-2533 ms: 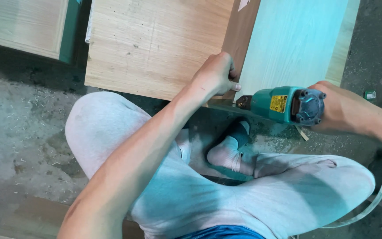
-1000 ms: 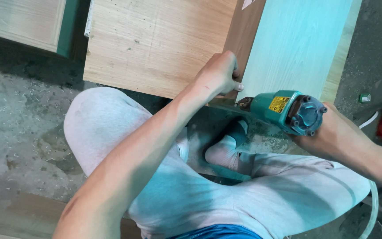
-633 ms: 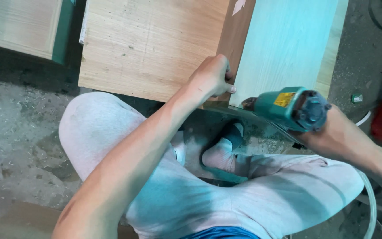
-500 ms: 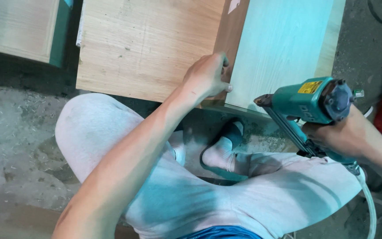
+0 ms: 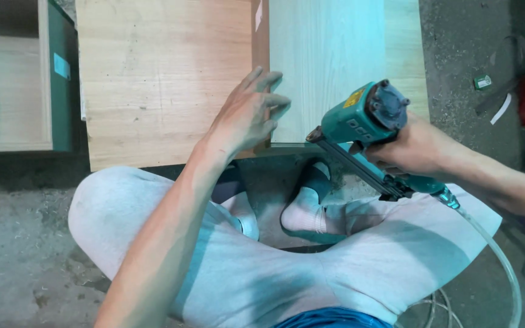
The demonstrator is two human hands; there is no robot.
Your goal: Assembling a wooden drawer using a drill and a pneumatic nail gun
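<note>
The left hand was laid with fingers spread and its grip open on the wooden panel, at the seam where a dark upright edge met the pale board. Nothing was held by it. The right hand was closed around the handle of the teal nail gun, which was held tilted just off the near edge of the pale board, its nose pointed towards that edge. A clear air hose was seen running from the gun's base down past the right knee. The boards were stood on the dusty floor, before the crossed legs. A second cabinet was seen to the left, apart.
</note>
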